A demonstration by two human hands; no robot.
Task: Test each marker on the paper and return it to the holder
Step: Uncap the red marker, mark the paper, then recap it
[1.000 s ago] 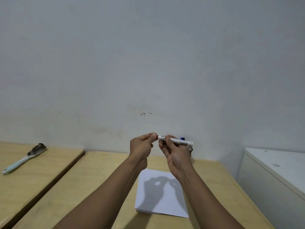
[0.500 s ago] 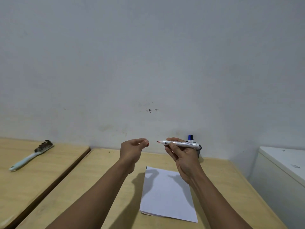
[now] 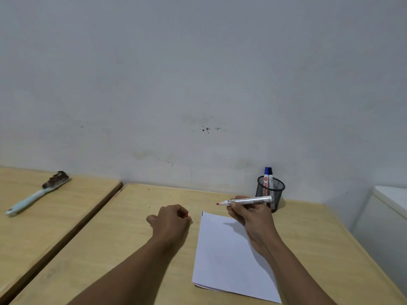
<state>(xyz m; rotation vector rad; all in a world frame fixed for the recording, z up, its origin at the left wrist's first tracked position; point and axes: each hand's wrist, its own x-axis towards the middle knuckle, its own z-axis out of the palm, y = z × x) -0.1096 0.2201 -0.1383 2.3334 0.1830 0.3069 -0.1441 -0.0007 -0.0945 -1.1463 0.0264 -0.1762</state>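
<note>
Wooden table [image 3: 123,234] meets scuffed wall [image 3: 198,84].

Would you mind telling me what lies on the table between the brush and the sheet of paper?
In the head view, the left hand, closed around a red cap, lies between the brush and the paper.

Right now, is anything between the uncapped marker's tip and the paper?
Nothing visible. The right hand holds the red marker level above the paper's far edge. The left hand, closed on the red cap, rests left of the sheet.
</note>
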